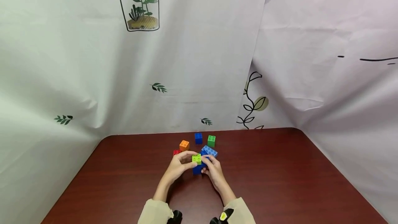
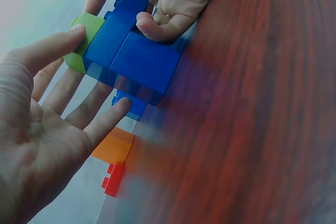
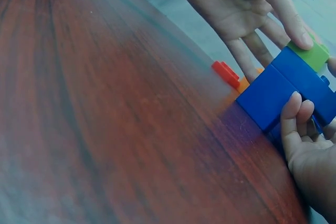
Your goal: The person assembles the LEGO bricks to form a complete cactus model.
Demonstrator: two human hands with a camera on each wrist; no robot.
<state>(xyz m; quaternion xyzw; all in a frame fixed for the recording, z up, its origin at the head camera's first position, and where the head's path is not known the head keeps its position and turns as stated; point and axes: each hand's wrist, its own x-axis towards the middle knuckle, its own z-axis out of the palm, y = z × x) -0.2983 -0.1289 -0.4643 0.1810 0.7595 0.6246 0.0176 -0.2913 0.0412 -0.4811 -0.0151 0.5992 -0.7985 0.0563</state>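
Note:
A lime-green toy building brick (image 1: 196, 159) sits on top of joined dark blue bricks (image 2: 144, 64). My left hand (image 1: 176, 169) pinches the lime brick between thumb and fingers, its other fingers spread beside the blue bricks. From the right, my right hand (image 1: 216, 173) grips the blue bricks, with some fingertips curled against their near side in the right wrist view. A longer blue brick lies under the lime one, above a squarer blue block (image 3: 268, 98). Whether the lime brick is fully pressed down cannot be told.
Beyond the hands on the brown table (image 1: 280, 175) lie a light blue brick (image 1: 210, 150), an orange brick (image 1: 184, 145), a dark blue brick (image 1: 198, 138) and a green brick (image 1: 211, 141). A red brick (image 1: 176, 152) is partly hidden by the left hand. White cloth (image 1: 199, 61) hangs behind.

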